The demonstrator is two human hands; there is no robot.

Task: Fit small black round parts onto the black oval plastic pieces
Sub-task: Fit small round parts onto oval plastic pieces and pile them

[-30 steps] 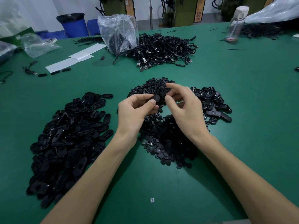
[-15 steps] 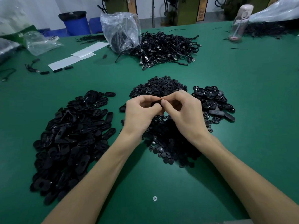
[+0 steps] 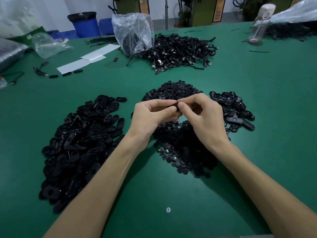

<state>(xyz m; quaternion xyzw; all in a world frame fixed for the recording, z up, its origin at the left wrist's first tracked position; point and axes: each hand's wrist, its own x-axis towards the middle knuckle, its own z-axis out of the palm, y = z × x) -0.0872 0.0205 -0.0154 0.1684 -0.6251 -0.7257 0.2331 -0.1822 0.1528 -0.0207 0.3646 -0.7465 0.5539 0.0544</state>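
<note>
Fingertips apart a second ago, the left hand (image 3: 151,115) and right hand (image 3: 205,117) have met. Both pinch one black oval plastic piece (image 3: 176,106) above the heap of small black round parts (image 3: 180,148) — likely pressing a hidden part home.

On the table (image 3: 260,93), three heaps are set in a row: oval plastic pieces (image 3: 82,140) at the left, small round parts (image 3: 181,148) in the middle, and a smaller heap of oval pieces (image 3: 235,109) just to the right. Above the middle heap, the left hand (image 3: 151,115) and right hand (image 3: 205,117) are met on a single oval piece (image 3: 176,105). Behind these, a heap of cables (image 3: 180,50) is recorded, with a plastic bag (image 3: 133,31) at its left edge and paper sheets (image 3: 89,59) further left. A bottle (image 3: 260,23) stands at the far right.
</note>
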